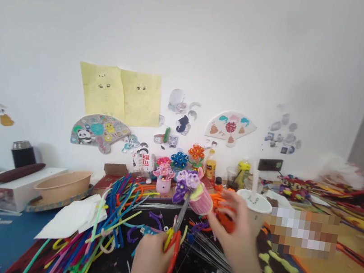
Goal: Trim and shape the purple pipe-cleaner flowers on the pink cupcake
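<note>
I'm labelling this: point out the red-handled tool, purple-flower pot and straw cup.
Red-handled tool (pixel 176 246): head view, on its red handle.
Purple-flower pot (pixel 203 201): head view, on its pink side.
Straw cup (pixel 259 218): head view, on its wall.

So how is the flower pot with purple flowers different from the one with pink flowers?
The purple-flowered pot is tipped over to one side, while the pink-flowered pot stands upright. One carries purple and lilac flowers; the other's are pinks. The purple-flowered pot is up by the scissors and right hand, while the pink-flowered pot stands farther back. Both are pinkish pots with a bunch of flowers on top.
</note>
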`<state>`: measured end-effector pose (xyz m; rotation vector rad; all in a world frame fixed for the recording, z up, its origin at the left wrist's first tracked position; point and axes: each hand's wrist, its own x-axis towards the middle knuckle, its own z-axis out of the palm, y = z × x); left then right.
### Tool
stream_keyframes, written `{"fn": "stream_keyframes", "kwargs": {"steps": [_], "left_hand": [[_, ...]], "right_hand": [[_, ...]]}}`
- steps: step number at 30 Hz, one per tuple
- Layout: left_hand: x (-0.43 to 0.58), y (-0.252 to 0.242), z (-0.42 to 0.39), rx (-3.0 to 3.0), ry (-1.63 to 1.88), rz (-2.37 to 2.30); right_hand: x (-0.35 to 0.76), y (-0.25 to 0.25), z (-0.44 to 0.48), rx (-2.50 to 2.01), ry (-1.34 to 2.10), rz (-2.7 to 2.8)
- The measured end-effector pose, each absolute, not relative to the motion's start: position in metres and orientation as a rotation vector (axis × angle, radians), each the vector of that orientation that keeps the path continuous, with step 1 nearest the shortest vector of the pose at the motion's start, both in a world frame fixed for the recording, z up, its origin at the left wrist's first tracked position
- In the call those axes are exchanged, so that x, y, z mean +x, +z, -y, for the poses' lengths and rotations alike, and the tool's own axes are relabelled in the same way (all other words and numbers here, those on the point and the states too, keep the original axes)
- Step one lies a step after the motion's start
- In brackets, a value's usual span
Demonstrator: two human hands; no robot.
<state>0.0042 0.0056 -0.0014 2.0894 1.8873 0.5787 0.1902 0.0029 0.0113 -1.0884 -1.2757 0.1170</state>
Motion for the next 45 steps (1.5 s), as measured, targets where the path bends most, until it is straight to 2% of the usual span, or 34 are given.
{"fn": "stream_keyframes", "kwargs": {"steps": [3, 9, 21, 32, 45], "left_hand": [[0.001, -0.003, -0.010, 2.072, 0.579, -1.899], [-0.006, -0.010, -0.016, 2.138, 0.576, -1.858], [0.007, -0.008, -0.003, 2.110, 0.492, -1.956], [0.007, 0.008, 0.003, 2.127, 0.415, -2.101], [0.007, -0.021, -0.006, 2.210, 0.366, -2.048]], "right_hand": [[0.190, 0.002, -0.039, -1.195, 0.187, 1.454], [0.191, -0.026, -0.087, -1.031, 0.312, 1.536], [0.206, -0.039, -0.083, -1.020, 0.246, 1.536], [0.205, -0.045, -0.085, -0.969, 0.406, 1.498], [0.206, -0.035, -0.080, -1.032, 0.465, 1.433]]}}
